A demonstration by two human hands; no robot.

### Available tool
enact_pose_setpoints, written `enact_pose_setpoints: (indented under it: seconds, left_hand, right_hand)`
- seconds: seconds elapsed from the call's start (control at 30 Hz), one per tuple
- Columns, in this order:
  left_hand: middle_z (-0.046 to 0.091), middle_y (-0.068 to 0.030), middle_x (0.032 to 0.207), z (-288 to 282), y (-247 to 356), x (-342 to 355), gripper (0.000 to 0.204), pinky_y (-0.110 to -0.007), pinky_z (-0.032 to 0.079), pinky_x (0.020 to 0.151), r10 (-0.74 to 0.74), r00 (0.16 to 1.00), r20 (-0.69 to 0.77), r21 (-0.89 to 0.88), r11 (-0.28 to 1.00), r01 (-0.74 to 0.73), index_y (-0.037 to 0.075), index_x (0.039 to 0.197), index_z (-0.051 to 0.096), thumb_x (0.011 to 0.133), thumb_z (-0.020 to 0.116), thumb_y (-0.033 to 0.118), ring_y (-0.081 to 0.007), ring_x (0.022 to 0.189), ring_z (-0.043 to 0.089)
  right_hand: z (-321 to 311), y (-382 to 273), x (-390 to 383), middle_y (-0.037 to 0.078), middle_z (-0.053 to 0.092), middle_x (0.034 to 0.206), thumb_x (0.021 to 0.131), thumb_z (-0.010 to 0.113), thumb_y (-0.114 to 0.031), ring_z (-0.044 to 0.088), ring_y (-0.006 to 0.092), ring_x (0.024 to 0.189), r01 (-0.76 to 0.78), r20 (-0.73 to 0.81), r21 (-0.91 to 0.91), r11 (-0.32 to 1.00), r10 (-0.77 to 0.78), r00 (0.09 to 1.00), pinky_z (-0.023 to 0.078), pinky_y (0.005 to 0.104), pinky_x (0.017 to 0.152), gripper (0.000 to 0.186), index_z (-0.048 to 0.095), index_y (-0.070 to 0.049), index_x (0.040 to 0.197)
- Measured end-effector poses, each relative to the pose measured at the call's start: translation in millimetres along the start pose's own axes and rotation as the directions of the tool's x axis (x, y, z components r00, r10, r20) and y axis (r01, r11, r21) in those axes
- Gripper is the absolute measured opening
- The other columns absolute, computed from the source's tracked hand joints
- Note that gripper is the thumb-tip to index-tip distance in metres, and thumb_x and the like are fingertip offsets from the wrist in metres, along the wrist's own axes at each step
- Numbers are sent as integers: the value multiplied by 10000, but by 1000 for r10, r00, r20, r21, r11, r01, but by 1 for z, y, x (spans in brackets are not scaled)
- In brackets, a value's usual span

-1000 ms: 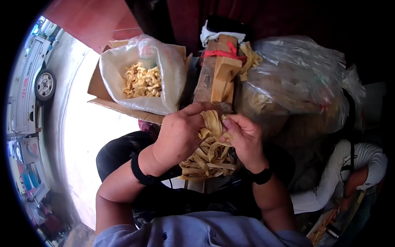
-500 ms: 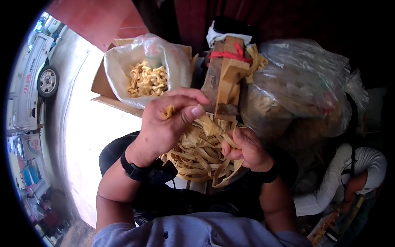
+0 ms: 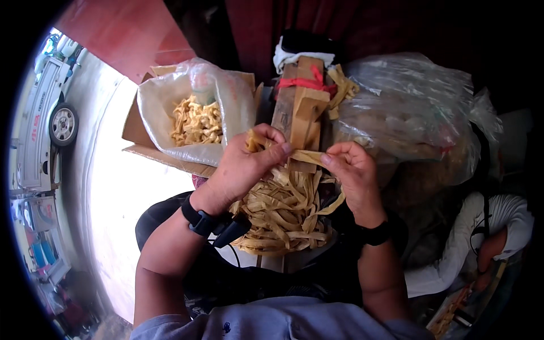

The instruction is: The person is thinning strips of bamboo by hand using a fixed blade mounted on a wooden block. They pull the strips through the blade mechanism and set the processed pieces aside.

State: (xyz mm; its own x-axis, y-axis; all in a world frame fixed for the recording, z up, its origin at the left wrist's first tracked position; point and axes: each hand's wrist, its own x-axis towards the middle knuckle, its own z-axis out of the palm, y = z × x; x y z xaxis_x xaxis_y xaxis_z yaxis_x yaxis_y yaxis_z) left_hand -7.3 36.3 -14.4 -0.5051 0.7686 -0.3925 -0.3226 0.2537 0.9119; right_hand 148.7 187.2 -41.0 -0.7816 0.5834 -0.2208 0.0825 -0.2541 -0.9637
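In the head view, the left hand (image 3: 242, 165) and the right hand (image 3: 355, 173) are raised a little apart above a pile of strips (image 3: 277, 215), each pinching the same yellow strip (image 3: 307, 156) between thumb and fingers. The strip runs nearly level between them, in front of the wooden boards (image 3: 306, 124); a folded yellow end pokes up out of the left hand, and a loose tail appears to hang below the right.

To handle it well, I would grip close to the fold with the thumb pads, draw the short span snug with an even pull, and avoid jerking, since such thin, creased material could split along its length. Leaving the tail free of the pile would help prevent snags.

The strip looks flat, leathery and slightly wrinkled, as do the tangled ribbons beneath. The boards are rough-grained, bound by a bright red tie (image 3: 300, 84). At left, knobbly, twisted pieces (image 3: 196, 122) fill a whitish plastic sack (image 3: 238, 110) inside a brown cardboard box (image 3: 134, 126); at right bulges a glossy, crinkled clear bag (image 3: 411, 96).
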Motion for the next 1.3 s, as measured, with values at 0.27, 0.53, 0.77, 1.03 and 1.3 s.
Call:
enact_pose_setpoints:
  seconds: [0.27,0.53,0.77,1.03,1.3]
  left_hand:
    - [582,7,744,5,-64,57,155,-224,443,581,144,983,-110,382,920,-92,24,940,564,936,609,172,-65,656,527]
    - [639,-75,998,6,-20,-2,240,-260,516,684,-15,1000,25,65,998,14,-1,1091,610,964,533,187,-136,830,619]
    - [565,-6,573,39,-17,-55,331,-253,450,543,-154,593,791,99,987,124,39,814,694,935,596,332,-96,535,528]
    - [533,-25,769,8,-1,-27,363,-331,490,563,628,495,601,652,-27,-758,83,1022,677,667,639,146,-200,643,570]
    - [642,-117,1053,13,-6,-34,353,-367,548,656,751,591,295,684,266,-679,11,960,683,611,733,4,-273,830,671]
  right_hand:
    - [5,37,42,122,645,730,824,711,-211,609,303,707,67,-137,-853,518,-344,929,474,376,623,171,604,-89,873]
    - [30,-8,-12,135,615,697,828,708,-129,588,253,600,515,290,-697,500,-460,839,462,315,589,135,626,-39,886]
    - [4,-6,-28,140,640,822,799,620,-27,622,269,731,694,494,-653,303,-525,694,503,377,694,76,651,-15,867]
    - [6,-26,-33,76,648,857,886,528,-64,625,164,794,-314,363,-196,929,366,857,504,312,709,144,609,-11,993]
    - [18,31,-29,41,615,915,937,563,-151,557,98,736,-70,217,129,989,40,975,451,232,639,238,565,3,1118]
